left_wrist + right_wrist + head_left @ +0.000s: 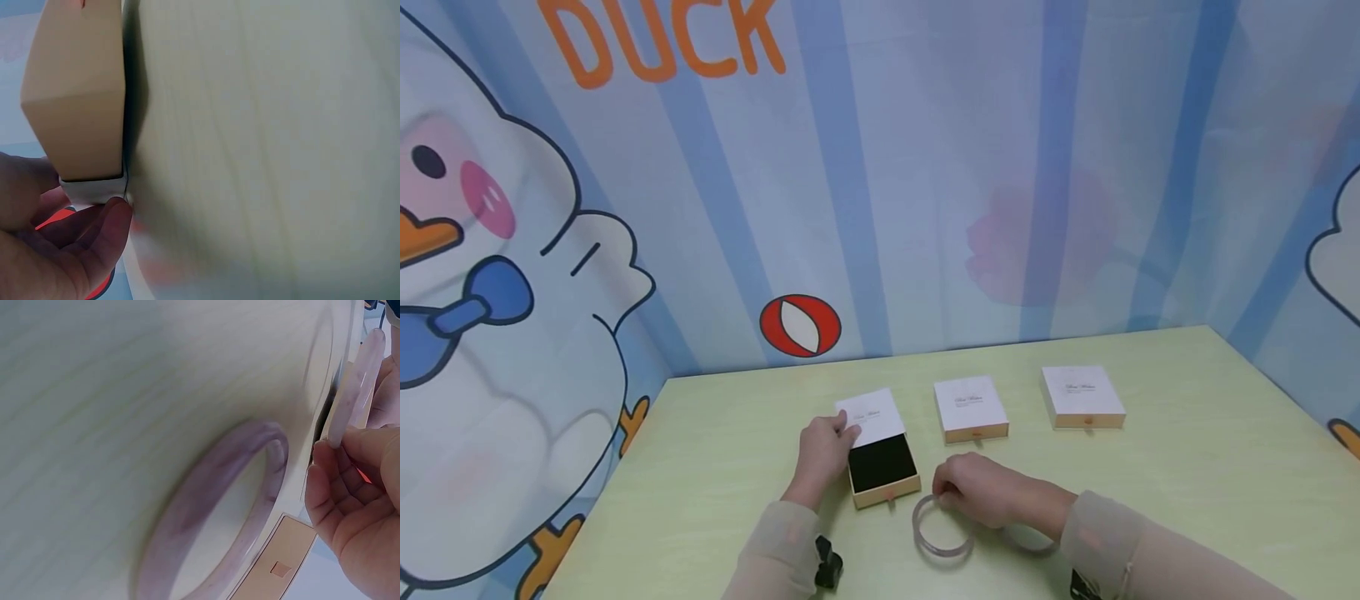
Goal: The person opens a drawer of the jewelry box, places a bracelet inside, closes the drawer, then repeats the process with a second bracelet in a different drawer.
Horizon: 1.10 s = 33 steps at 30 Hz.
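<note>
My left hand (822, 457) grips the white sleeve (874, 417) of a small gift box. In the left wrist view, thumb and fingers pinch the sleeve's end (94, 191). The box's tan drawer (886, 493) is pulled out toward me, showing a black lining (882, 463). Just right of that drawer, my right hand (981, 490) pinches a pale lilac bangle (917, 533) by its edge, tilted above the table. The right wrist view shows this held bangle (357, 387) between thumb and fingertips. A second lilac bangle (187, 515) lies on the table, partly hidden under my right wrist in the head view.
Two closed white boxes with tan drawer fronts stand behind my right hand: a middle box (972, 407) and a right box (1082, 396). The pale yellow table (737, 442) ends at a blue striped cartoon backdrop (910, 208).
</note>
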Tool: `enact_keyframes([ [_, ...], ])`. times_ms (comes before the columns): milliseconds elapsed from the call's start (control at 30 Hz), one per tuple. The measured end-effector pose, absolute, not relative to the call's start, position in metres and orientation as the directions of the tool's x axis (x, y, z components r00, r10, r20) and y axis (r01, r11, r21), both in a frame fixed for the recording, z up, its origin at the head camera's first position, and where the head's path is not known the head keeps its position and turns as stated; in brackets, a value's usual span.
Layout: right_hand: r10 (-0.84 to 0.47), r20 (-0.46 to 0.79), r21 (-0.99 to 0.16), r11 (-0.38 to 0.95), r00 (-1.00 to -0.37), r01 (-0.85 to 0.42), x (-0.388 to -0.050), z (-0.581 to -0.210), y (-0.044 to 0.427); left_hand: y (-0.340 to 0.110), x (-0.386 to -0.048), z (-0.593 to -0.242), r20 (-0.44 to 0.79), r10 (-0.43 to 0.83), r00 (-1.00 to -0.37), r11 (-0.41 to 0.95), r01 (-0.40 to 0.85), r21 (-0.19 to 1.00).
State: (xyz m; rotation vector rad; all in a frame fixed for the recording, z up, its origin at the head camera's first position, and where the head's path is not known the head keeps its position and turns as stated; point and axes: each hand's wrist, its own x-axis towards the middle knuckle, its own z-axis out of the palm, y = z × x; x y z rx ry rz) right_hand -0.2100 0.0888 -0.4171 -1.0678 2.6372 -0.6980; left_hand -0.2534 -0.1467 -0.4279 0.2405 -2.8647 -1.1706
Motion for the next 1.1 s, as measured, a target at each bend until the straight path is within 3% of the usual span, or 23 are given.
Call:
enact_keyframes([
  [1100, -0.709, 0.071, -0.458, 0.602, -0.702, -0.654, -0.2119, -0.4129, 0.0915, -0.146, -0.2518, -0.426, -0.045, -0.158, -0.986, 0.695, -0.144, 0.704],
])
